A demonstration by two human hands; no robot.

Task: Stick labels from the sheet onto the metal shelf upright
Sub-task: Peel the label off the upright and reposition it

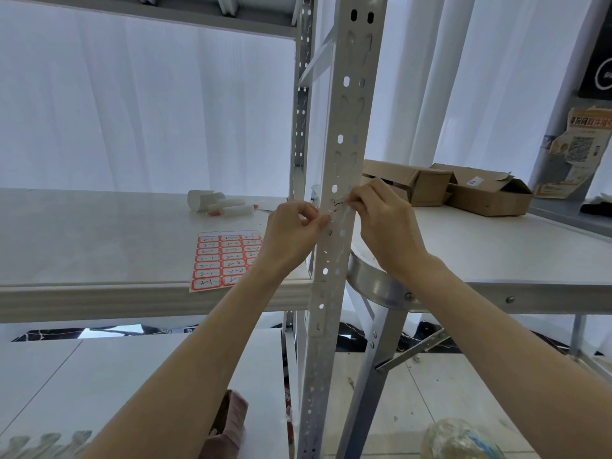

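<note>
Pinching one label (338, 205) against perforated metal upright (345, 127) | left hand (291, 228) at its left end, right hand (382, 223) at right end | label sheet (222, 261) at front edge of shelf (99, 246)

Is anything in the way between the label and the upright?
Nothing visible. The left hand and right hand pinch the label right at the upright front face, with only its own holes there.
</note>
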